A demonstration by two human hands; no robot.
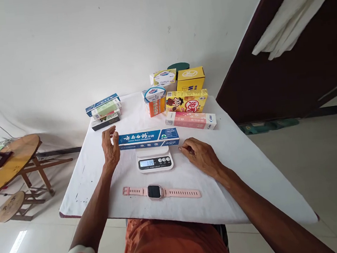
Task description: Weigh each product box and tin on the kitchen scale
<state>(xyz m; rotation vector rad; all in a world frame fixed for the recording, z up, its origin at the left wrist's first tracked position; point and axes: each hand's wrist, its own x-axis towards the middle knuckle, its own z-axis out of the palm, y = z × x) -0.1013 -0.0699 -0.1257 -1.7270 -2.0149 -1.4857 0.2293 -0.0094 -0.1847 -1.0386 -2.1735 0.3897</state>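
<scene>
1. A long blue toothpaste box (pixel 148 138) lies flat across a small white digital scale (pixel 155 162), both ends jutting out past the scale. The scale sits in the middle of the white table (pixel 250 166), and its display is lit.
2. The left hand (pixel 110 146) stands on its edge at the box's left end, open and gripping nothing. Its fingers are held together, and the thumb is right against the end of the box.
3. The right hand (pixel 201 155) rests palm down on the table just beside the scale's right side. Its fingers are loosely bent and hold nothing, and they lie a little short of the box's right end.
4. A pink smartwatch (pixel 159 191) lies stretched out flat between the scale and the near edge.
5. A short stack of slim boxes (pixel 104 110) sits toward the far left corner.
6. Near the far right corner stand a yellow box (pixel 190 78), a cartoon-printed box (pixel 186 101) and an orange box (pixel 154 100). A long pink box (pixel 190 120) lies in front of them.
</scene>
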